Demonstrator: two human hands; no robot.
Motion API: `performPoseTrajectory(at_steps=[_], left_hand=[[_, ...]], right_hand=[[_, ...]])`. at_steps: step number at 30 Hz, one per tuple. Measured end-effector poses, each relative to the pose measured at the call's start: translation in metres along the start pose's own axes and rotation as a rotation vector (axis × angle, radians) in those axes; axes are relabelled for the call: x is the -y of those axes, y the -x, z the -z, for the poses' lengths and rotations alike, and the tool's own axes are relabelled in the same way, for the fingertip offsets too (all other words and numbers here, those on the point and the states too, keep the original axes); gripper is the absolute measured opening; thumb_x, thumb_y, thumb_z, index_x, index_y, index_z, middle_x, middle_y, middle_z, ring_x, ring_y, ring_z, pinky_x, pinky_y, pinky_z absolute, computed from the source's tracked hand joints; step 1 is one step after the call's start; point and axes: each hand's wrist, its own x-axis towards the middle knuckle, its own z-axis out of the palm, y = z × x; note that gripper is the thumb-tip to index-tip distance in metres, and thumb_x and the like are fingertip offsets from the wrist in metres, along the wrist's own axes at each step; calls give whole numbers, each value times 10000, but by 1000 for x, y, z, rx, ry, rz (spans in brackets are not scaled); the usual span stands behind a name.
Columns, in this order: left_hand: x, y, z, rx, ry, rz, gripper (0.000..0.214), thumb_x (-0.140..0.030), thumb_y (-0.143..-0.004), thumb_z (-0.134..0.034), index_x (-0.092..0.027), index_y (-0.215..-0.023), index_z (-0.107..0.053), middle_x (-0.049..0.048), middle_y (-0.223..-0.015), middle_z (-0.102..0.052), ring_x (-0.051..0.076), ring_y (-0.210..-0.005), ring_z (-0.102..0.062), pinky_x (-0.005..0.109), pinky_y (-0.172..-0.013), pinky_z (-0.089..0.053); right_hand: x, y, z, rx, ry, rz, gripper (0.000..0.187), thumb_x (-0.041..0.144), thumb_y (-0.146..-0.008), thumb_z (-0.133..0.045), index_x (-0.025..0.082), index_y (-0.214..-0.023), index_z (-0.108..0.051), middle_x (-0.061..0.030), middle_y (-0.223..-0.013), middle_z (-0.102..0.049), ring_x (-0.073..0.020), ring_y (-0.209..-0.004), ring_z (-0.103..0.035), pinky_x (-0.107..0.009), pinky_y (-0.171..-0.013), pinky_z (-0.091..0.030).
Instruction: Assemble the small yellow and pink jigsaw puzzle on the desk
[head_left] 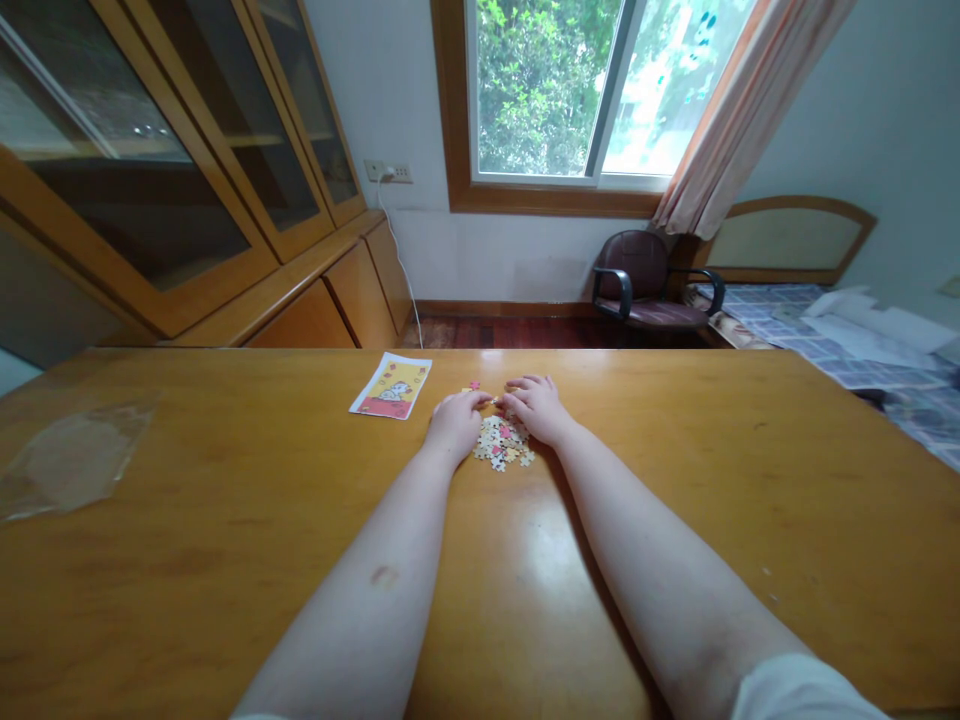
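Observation:
A small heap of jigsaw puzzle pieces (496,452), mostly pale with a few pink and yellow ones, lies on the wooden table (315,560) between my wrists. Just beyond the heap, my left hand (457,418) has its fingertips closed at a tiny puzzle piece (493,402). From the other side my right hand (537,408) pinches at the same spot, its outer fingers stretched forward. A few more pieces, one of them pink (475,386), show beyond my left fingertips. Left of my left hand lies a yellow and pink picture card (394,386) with a white cartoon animal.
A clear plastic bag (79,455) lies flat at the table's left. Past the far edge stand a glass-door cabinet (225,250), a dark office chair (645,285) and a bed (795,310) with checked bedding. A window (555,90) is in the far wall.

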Motion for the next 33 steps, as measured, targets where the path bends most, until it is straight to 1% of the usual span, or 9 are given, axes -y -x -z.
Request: performPoseTrajectory(at_steps=[5,7,10,12,15,18,23,27,33], left_hand=[[3,-1,-4,32,-48,-81,430,-97,-770,-434,-257,-1035,-731,0,-1125,-708,200,-1103,-581,338,-1024,-420],[2,0,-4,54,-62,-121,421,-108,-773,-441,-281,-1005,-747,-11,-1135,-700,202,-1124,-561,351,-1043,-403],[0,0,-5,83,-79,-128,390,-139,-798,-451,-307,-955,-766,-12,-1155,-688,211,-1154,-538,376,-1069,-376],[-1,0,-5,88,-86,-113,369,-152,-803,-459,-309,-910,-775,-7,-1152,-688,214,-1152,-539,380,-1069,-374],[1,0,-5,86,-82,-118,365,-136,-785,-461,-304,-860,-777,-10,-1119,-699,207,-1129,-552,363,-1059,-383],[2,-1,-5,62,-84,-110,397,-105,-754,-455,-285,-937,-757,-5,-1084,-710,198,-1095,-570,340,-1037,-401],[1,0,-4,5,-100,-1,399,-109,-761,-449,-247,-1012,-727,12,-1101,-710,211,-1089,-582,341,-1013,-421],[-1,0,-2,1,-93,1,394,-107,-764,-445,-243,-1001,-729,13,-1100,-710,211,-1097,-581,342,-1022,-419],[0,0,-2,0,-86,-26,412,-103,-762,-443,-247,-1019,-732,19,-1103,-704,203,-1095,-580,341,-1034,-412]], right_hand=[[-4,-2,0,-122,18,-139,362,427,-963,-431,274,-975,-759,-42,-1212,-657,-272,-1231,-435,-552,-1107,-138],[-5,-2,1,-161,-26,-121,404,419,-970,-413,268,-870,-774,-41,-1144,-682,-250,-1195,-467,-518,-1110,-155],[-5,-3,2,-152,-81,-66,477,419,-970,-409,267,-689,-763,-29,-1069,-703,-235,-1183,-484,-489,-1123,-136],[-4,-2,2,-129,-90,-67,478,422,-966,-416,271,-668,-758,-24,-1073,-703,-245,-1197,-474,-504,-1125,-116],[-4,-2,2,-105,-86,-85,436,423,-965,-418,283,-748,-769,-19,-1127,-691,-256,-1209,-465,-539,-1114,-121],[-4,-2,1,-100,-62,-65,373,418,-961,-430,287,-875,-768,-24,-1182,-670,-252,-1214,-462,-541,-1115,-139],[-2,-1,-3,-71,46,-69,239,412,-874,-595,320,-1045,-735,-30,-1332,-580,-312,-1315,-355,-595,-1118,-98],[-2,-1,-6,-52,64,-42,184,391,-825,-664,321,-974,-746,-31,-1314,-586,-321,-1327,-336,-622,-1109,-94],[-8,-6,-7,-149,-29,7,52,319,-767,-717,283,-781,-751,-37,-1122,-670,-281,-1203,-462,-573,-1104,-180]])
